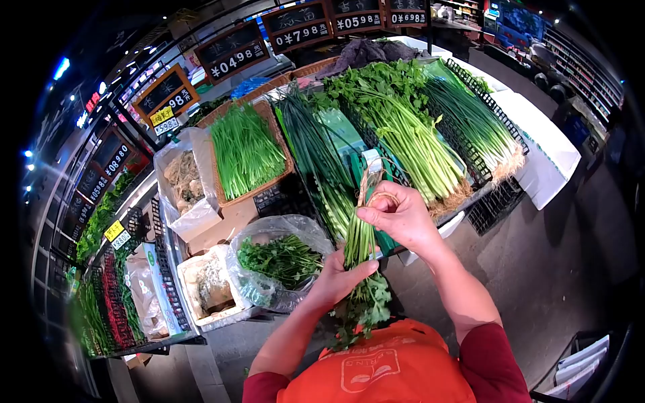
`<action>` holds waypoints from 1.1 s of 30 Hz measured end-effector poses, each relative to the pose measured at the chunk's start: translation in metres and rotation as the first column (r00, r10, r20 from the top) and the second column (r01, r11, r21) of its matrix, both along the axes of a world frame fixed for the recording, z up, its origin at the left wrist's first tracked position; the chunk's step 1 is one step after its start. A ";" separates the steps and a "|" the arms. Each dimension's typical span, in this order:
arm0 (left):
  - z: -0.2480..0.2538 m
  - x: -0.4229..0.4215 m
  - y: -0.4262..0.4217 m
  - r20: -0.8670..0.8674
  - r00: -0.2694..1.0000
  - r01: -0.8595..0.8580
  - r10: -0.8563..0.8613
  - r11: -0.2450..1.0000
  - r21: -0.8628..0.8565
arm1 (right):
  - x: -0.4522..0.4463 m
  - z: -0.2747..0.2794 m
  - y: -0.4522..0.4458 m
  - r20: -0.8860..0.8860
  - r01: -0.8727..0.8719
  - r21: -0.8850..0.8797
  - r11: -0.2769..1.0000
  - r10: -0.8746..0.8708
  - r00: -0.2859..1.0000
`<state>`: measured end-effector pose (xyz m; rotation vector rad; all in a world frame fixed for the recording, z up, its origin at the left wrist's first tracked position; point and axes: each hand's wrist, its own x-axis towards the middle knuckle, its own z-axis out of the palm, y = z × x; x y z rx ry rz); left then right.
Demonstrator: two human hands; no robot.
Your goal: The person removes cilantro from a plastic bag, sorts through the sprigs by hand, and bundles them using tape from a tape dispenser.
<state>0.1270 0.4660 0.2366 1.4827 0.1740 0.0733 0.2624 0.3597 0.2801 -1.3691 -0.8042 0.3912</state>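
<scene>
A bunch of coriander [361, 236] hangs upside down in front of me, its pale green stems up and its leaves down against the red apron. My left hand [338, 277] is closed around the stems, thumb across the front. Near the top, my right hand [403, 218] is closed in a pinch at a tan, looped strand [385, 195] by the root end. Whether that strand is a root or a tie, I cannot tell. Behind the bunch, a small white label or tape piece [371, 158] shows. A plastic bag of loose coriander [282, 262] lies left of my left hand.
Celery [416, 134], spring onions [474, 117] and dark green leeks [312, 134] fill crates ahead. Garlic chives [246, 151] lie in a wicker basket. Foam boxes [213, 285] stand left. Price boards [297, 27] line the back. A bin with papers [581, 366] is lower right.
</scene>
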 end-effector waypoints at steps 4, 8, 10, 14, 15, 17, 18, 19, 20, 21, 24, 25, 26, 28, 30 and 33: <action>0.000 0.003 -0.003 -0.031 0.999 0.007 -0.010 0.997 -0.073 | 0.001 -0.015 -0.002 -0.022 0.008 0.070 0.998 -0.007 1.000; -0.001 0.004 0.002 -0.057 0.985 0.151 -0.166 0.968 -0.202 | 0.000 -0.018 -0.005 -0.221 0.060 0.136 0.989 -0.028 0.975; -0.005 0.007 0.000 -0.021 0.983 0.173 -0.181 0.964 -0.202 | 0.006 -0.029 -0.014 -0.352 0.051 0.165 0.985 0.010 0.936; -0.007 0.013 -0.005 -0.013 0.988 0.148 -0.152 0.976 -0.158 | -0.004 -0.047 -0.021 -0.338 -0.129 0.161 0.978 0.178 0.924; -0.010 0.014 -0.005 -0.002 0.983 0.182 -0.184 0.976 -0.122 | -0.008 -0.045 -0.020 -0.332 -0.246 0.204 0.947 0.304 0.893; -0.014 0.015 -0.007 0.014 0.968 0.250 -0.249 0.967 -0.050 | -0.013 -0.044 -0.018 -0.396 -0.295 0.243 0.924 0.372 0.840; -0.011 0.016 -0.010 0.012 0.960 0.279 -0.279 0.959 -0.047 | -0.012 -0.045 -0.017 -0.400 -0.300 0.209 0.931 0.361 0.842; -0.012 0.016 -0.011 0.019 0.956 0.295 -0.294 0.952 -0.086 | -0.011 -0.046 -0.016 -0.403 -0.306 0.175 0.936 0.352 0.845; -0.012 0.017 -0.012 0.026 0.952 0.307 -0.306 0.944 -0.124 | -0.010 -0.046 -0.015 -0.404 -0.315 0.142 0.938 0.346 0.847; -0.012 0.016 -0.013 0.033 0.949 0.316 -0.315 0.935 -0.162 | -0.011 -0.044 -0.016 -0.426 -0.284 0.162 0.945 0.327 0.844; -0.012 0.020 -0.011 -0.003 0.931 0.365 -0.365 0.931 0.000 | -0.018 -0.042 -0.019 -0.494 -0.202 0.214 0.956 0.284 0.822; -0.007 0.021 -0.014 0.004 0.953 0.300 -0.304 0.942 0.152 | -0.017 -0.046 -0.019 -0.488 -0.188 0.226 0.956 0.278 0.828; 0.002 0.021 -0.018 0.021 0.969 0.227 -0.244 0.927 0.299 | -0.016 -0.050 -0.019 -0.482 -0.174 0.237 0.956 0.271 0.833; 0.013 0.026 -0.022 0.072 0.984 0.104 -0.163 0.852 0.513 | -0.014 -0.052 -0.021 -0.455 -0.159 0.220 0.962 0.246 0.856; 0.022 0.031 -0.022 0.017 0.987 0.147 -0.159 0.943 0.298 | -0.010 -0.047 -0.024 -0.412 -0.156 0.163 0.974 0.211 0.886; 0.001 0.039 -0.020 0.028 0.987 0.132 -0.157 0.901 0.413 | -0.010 -0.046 -0.021 -0.416 -0.081 0.132 0.988 0.130 0.900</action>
